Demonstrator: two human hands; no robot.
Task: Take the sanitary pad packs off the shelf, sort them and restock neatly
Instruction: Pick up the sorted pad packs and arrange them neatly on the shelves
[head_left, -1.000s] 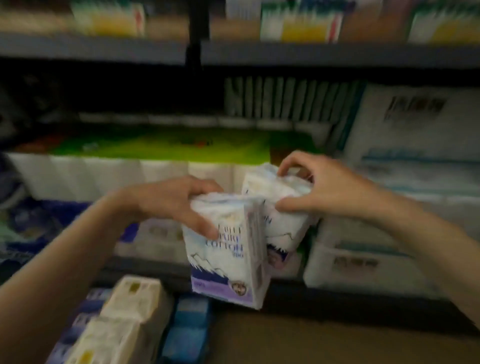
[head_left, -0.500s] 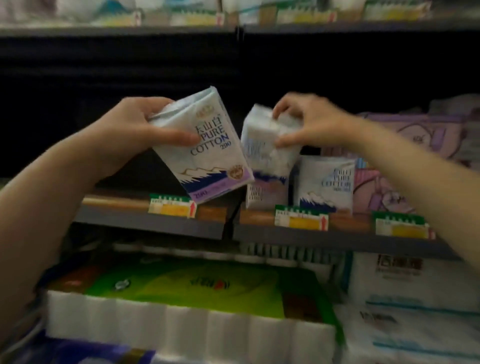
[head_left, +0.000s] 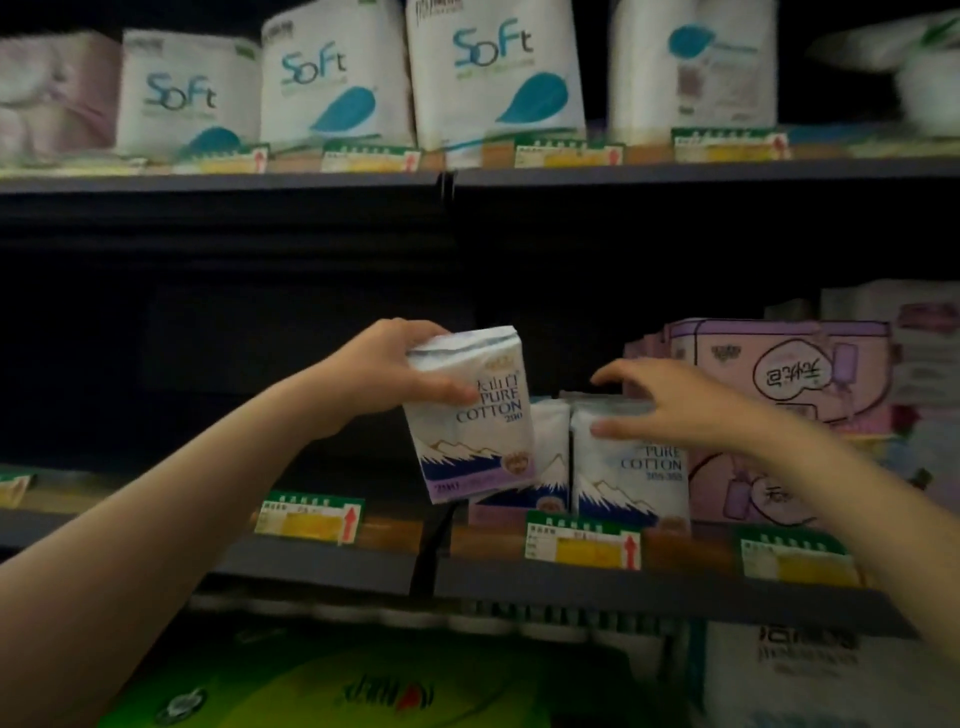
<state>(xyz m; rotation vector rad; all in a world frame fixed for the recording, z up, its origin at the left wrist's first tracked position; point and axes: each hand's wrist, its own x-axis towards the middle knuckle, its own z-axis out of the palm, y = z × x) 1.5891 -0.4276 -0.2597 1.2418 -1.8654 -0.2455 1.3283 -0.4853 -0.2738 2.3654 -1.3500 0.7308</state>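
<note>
My left hand (head_left: 395, 374) grips a white and purple "Pure Cotton" pad pack (head_left: 478, 431) by its top, tilted, just above the middle shelf (head_left: 571, 587). To its right a matching pack (head_left: 631, 473) stands upright on that shelf. My right hand (head_left: 675, 402) hovers at its top with fingers spread over it and the thumb touching its front. A third matching pack (head_left: 548, 457) stands between the two, partly hidden behind the pack I hold.
Pink pad packs (head_left: 779, 395) fill the shelf to the right. The shelf's left part (head_left: 208, 415) is dark. "Soft" tissue packs (head_left: 488, 78) line the shelf above. Price tags (head_left: 582, 545) run along the shelf edge. A green pack (head_left: 363, 686) and a white one (head_left: 805, 675) lie below.
Both hands rose from the lower stock to the middle shelf. The pack my right hand pinched now stands on the shelf and the fingers have loosened. My left hand brought its pack beside it.
</note>
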